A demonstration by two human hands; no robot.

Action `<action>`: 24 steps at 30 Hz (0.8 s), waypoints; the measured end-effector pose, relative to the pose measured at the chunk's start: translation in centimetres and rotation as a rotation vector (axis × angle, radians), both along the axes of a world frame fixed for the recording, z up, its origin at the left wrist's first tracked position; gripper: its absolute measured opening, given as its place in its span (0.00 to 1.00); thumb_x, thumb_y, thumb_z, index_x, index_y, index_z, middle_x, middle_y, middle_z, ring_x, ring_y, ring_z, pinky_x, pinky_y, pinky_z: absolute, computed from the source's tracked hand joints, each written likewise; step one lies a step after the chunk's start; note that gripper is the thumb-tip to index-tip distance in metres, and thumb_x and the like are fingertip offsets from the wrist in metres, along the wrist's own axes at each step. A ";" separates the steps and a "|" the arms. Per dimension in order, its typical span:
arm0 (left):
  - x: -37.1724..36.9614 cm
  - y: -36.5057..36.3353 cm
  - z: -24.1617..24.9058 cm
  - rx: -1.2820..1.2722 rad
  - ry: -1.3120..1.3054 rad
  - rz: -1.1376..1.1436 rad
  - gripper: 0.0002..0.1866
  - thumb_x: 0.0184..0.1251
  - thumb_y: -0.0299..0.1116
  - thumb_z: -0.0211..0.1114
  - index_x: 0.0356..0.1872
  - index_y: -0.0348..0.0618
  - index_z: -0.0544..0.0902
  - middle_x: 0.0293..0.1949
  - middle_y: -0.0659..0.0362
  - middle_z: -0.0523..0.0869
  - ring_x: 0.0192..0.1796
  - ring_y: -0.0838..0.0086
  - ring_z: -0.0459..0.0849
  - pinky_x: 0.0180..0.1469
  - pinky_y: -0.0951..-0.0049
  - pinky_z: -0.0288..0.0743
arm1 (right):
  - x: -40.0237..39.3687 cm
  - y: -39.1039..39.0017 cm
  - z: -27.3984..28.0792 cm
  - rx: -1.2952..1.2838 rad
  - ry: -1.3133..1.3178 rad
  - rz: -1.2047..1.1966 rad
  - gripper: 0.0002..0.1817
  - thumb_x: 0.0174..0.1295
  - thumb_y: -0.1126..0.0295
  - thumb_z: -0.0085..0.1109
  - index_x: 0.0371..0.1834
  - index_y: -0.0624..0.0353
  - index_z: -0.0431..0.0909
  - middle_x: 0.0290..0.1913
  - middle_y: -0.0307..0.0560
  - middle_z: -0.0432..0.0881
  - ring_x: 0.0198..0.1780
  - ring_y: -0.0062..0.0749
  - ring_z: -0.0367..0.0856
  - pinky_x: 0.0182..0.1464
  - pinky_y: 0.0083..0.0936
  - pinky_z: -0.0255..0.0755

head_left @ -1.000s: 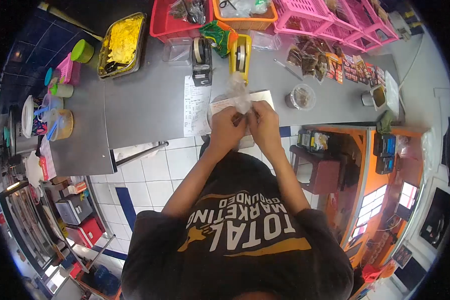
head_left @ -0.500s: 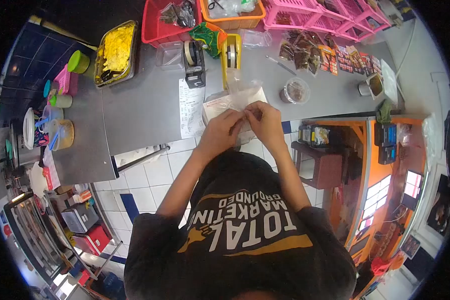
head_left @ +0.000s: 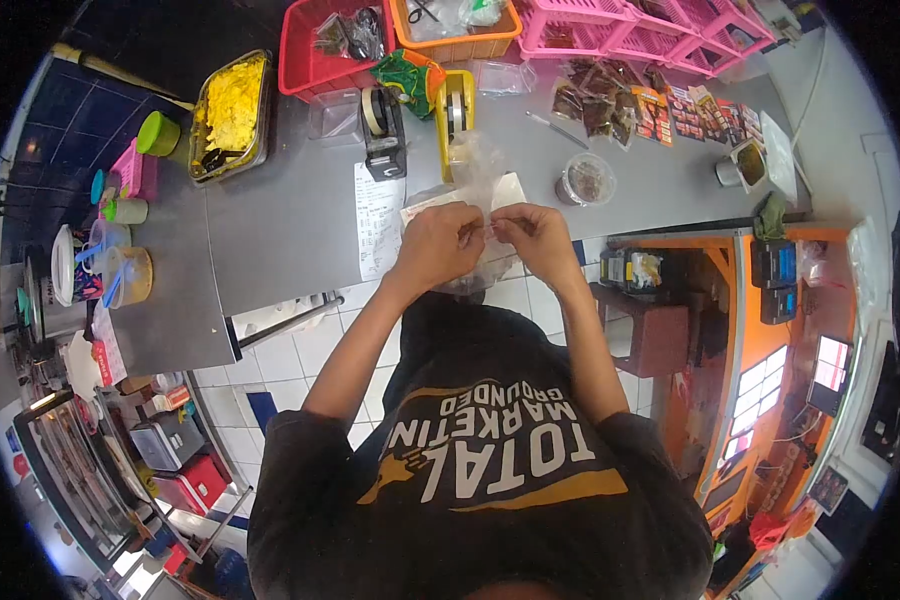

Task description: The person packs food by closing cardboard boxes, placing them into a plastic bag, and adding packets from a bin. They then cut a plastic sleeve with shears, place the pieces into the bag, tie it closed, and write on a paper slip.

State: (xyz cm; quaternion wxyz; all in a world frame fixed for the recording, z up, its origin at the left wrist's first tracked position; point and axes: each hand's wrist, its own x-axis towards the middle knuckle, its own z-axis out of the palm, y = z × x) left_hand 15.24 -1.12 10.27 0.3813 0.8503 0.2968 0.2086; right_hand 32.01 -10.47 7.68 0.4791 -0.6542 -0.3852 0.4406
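A clear plastic bag [head_left: 482, 165] is bunched between my two hands at the front edge of the steel table. My left hand [head_left: 438, 245] is closed with its fingers curled on the bag's left side. Opposite it, my right hand [head_left: 535, 238] pinches the plastic between thumb and fingers. Part of the bag spreads beyond my hands and part hangs below them. Under the hands lies a white printed sheet or flat box [head_left: 510, 190], mostly covered. A long printed receipt [head_left: 378, 225] lies just left of it. The exact gripped edge of the bag is hidden by my fingers.
Black [head_left: 383, 140] and yellow [head_left: 445, 130] tape dispensers stand ahead. A lidded clear tub [head_left: 586, 180] and a pen [head_left: 558, 130] lie right. A tray of yellow food [head_left: 235, 105] sits left. Red [head_left: 320, 75], orange [head_left: 460, 45] and pink [head_left: 610, 35] baskets line the back.
My hands have drawn slightly apart, the left moving left and the right a little right, still holding the bag. The view has shifted slightly.
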 end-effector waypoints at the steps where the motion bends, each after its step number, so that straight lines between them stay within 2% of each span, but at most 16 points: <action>1: 0.1 0.0 -0.1 0.017 0.007 0.008 0.04 0.55 0.28 0.65 0.30 0.39 0.82 0.26 0.50 0.82 0.28 0.56 0.82 0.34 0.61 0.75 | 0.0 0.0 0.0 -0.007 0.011 0.000 0.08 0.65 0.81 0.61 0.45 0.68 0.86 0.36 0.46 0.89 0.37 0.22 0.84 0.42 0.21 0.78; 9: 0.4 -0.4 -0.5 0.032 0.003 0.034 0.04 0.52 0.28 0.65 0.27 0.39 0.80 0.25 0.51 0.81 0.28 0.54 0.82 0.33 0.59 0.74 | 0.2 0.0 -0.1 -0.031 0.004 0.027 0.08 0.68 0.78 0.61 0.46 0.69 0.85 0.37 0.44 0.88 0.39 0.22 0.84 0.45 0.21 0.79; 12: 0.4 -0.5 -0.4 0.019 -0.007 0.039 0.04 0.52 0.27 0.65 0.27 0.39 0.79 0.25 0.51 0.80 0.28 0.54 0.82 0.33 0.59 0.74 | 0.1 0.0 -0.3 -0.008 0.026 0.009 0.08 0.64 0.81 0.61 0.44 0.69 0.86 0.37 0.48 0.89 0.38 0.25 0.86 0.43 0.23 0.79; 15: 0.3 -0.5 -0.3 0.033 0.015 0.035 0.05 0.52 0.30 0.66 0.26 0.41 0.80 0.27 0.51 0.83 0.32 0.50 0.85 0.35 0.55 0.78 | 0.1 -0.1 0.3 -0.010 -0.039 0.017 0.08 0.64 0.81 0.61 0.44 0.68 0.86 0.37 0.48 0.89 0.39 0.25 0.86 0.44 0.22 0.79; 21: 0.6 -1.1 -0.6 0.082 -0.001 0.029 0.05 0.53 0.29 0.66 0.30 0.40 0.81 0.29 0.49 0.83 0.34 0.49 0.84 0.36 0.54 0.78 | -0.2 0.1 1.5 0.069 -0.093 0.076 0.07 0.62 0.79 0.64 0.42 0.68 0.87 0.35 0.50 0.90 0.36 0.26 0.88 0.40 0.24 0.80; 24: 0.6 -1.5 -0.7 0.032 -0.039 0.015 0.06 0.54 0.27 0.64 0.33 0.39 0.82 0.31 0.48 0.84 0.34 0.49 0.84 0.37 0.55 0.78 | 0.1 0.0 1.0 -0.026 -0.110 0.021 0.07 0.60 0.77 0.67 0.40 0.66 0.88 0.32 0.51 0.90 0.34 0.28 0.89 0.39 0.25 0.81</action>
